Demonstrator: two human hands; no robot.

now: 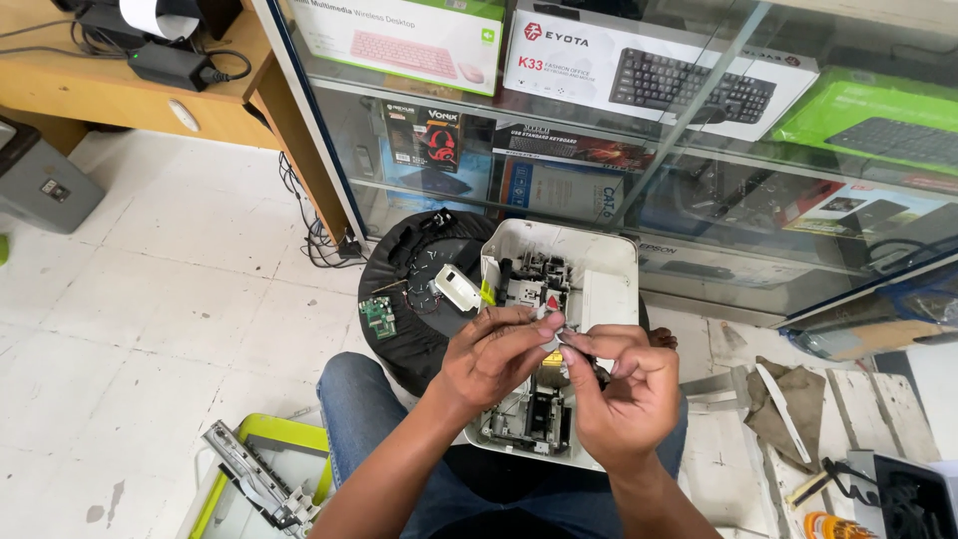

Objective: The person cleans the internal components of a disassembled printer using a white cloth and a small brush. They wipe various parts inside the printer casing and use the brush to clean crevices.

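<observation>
My left hand [494, 359] and my right hand [621, 389] meet over an opened white printer shell [609, 274] that rests on my lap. Together their fingertips pinch a small grey part [557, 336] just above the exposed grey mechanism [529, 414] inside the shell. What the part is cannot be made out. The printer's far end, with more gears and a small red mark, lies beyond my fingers.
A round black stool [409, 329] beyond my knee carries a green circuit board [378, 317], a small white piece [458, 288] and wires. A glass display case [639, 150] of boxed keyboards stands ahead. A metal frame on a yellow-green tray [261, 469] lies at lower left; rags and tools [788, 409] at right.
</observation>
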